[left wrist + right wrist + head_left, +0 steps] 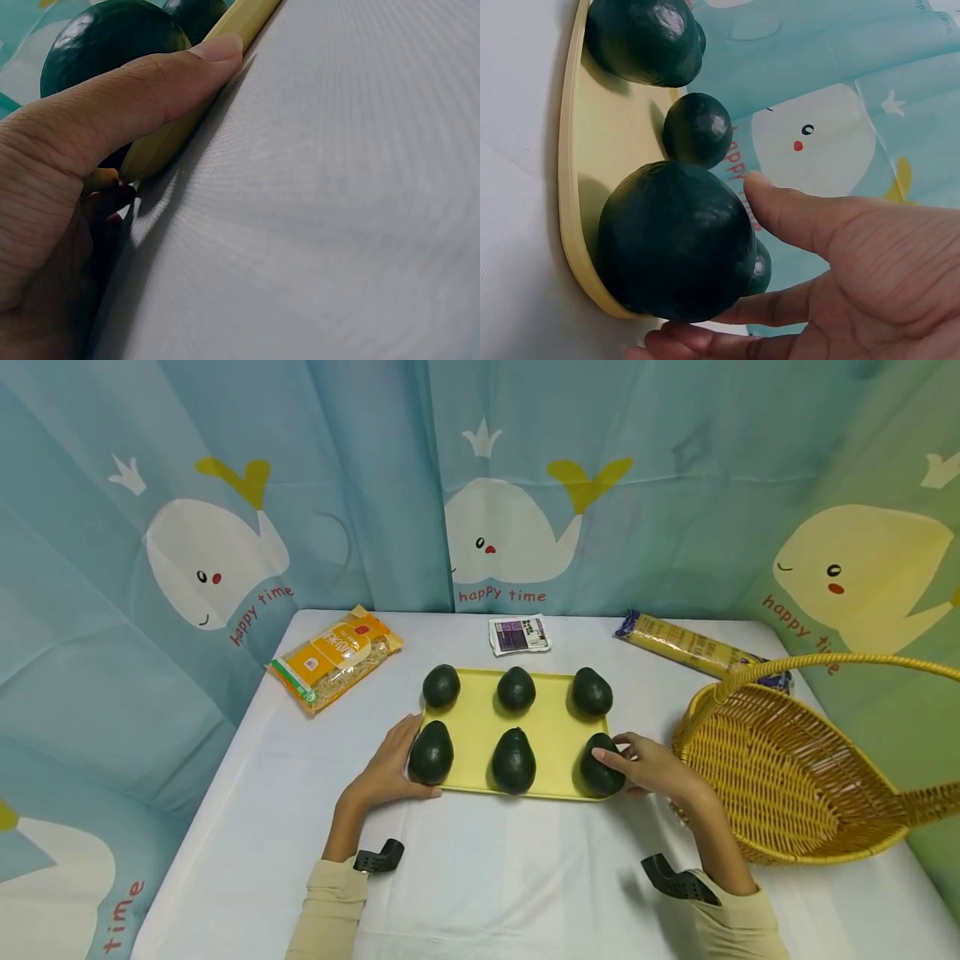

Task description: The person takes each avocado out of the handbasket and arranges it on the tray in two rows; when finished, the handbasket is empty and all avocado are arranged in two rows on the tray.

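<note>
Several dark green avocados (513, 761) sit in two rows of three on a shallow yellow tray (480, 718). At the tray's front left corner, my left hand (386, 768) grips the edge. In the left wrist view, its thumb (180, 82) lies along the front rim, with the other fingers partly hidden behind the corner. My right hand (652, 767) is at the front right avocado (600, 766). The right wrist view shows its thumb (795, 214) slightly apart from this avocado (675, 240), with the other fingers spread low beside it, near the tray corner.
A yellow wicker basket (772, 768) with a tall handle stands at the right, close to my right forearm. Behind the tray lie an orange pasta bag (337, 656), a small white-and-purple packet (519, 635) and a long yellow packet (690, 646). Printed curtains enclose the white table.
</note>
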Available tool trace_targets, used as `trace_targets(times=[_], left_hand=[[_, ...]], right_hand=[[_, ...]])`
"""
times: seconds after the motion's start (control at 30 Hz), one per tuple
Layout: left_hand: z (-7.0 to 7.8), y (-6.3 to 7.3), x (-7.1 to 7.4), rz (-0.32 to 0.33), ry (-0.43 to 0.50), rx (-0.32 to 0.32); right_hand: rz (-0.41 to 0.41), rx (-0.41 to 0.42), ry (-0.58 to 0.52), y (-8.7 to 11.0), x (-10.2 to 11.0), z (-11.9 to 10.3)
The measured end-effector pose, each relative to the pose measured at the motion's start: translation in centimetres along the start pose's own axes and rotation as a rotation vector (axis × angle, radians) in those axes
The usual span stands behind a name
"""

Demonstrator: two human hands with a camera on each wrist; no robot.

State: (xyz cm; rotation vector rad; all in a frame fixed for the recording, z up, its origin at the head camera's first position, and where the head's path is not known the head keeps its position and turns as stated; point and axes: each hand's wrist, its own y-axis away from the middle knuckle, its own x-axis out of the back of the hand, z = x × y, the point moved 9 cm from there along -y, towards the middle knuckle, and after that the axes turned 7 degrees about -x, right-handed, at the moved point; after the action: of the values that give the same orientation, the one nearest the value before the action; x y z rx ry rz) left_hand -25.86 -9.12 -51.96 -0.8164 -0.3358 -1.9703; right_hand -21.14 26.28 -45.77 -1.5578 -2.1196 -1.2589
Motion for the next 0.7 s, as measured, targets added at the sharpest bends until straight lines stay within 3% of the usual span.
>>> trace_targets(times=[0.2, 0.37, 0.57, 0.7], left_hand=[[-0.2, 0.0, -0.2, -0.015, -0.002, 0.01], [0.0, 0.0, -0.1, -0.008, 0.002, 0.001], [-0.1, -0.1, 0.1, -0.008, 0.012, -0.017], [-0.2, 0.2, 0.2, -0.044, 0.027, 0.003]], right_hand=[[0.035, 0.006, 0.063, -0.1, 0.2, -0.1], [0.138, 0.062, 0.133, -0.3, 0.9, -0.8], [0.294, 0.206, 0.139, 0.2, 2.3, -2.5], [0.408, 0.296, 0.145, 0.9, 3.2, -3.8]])
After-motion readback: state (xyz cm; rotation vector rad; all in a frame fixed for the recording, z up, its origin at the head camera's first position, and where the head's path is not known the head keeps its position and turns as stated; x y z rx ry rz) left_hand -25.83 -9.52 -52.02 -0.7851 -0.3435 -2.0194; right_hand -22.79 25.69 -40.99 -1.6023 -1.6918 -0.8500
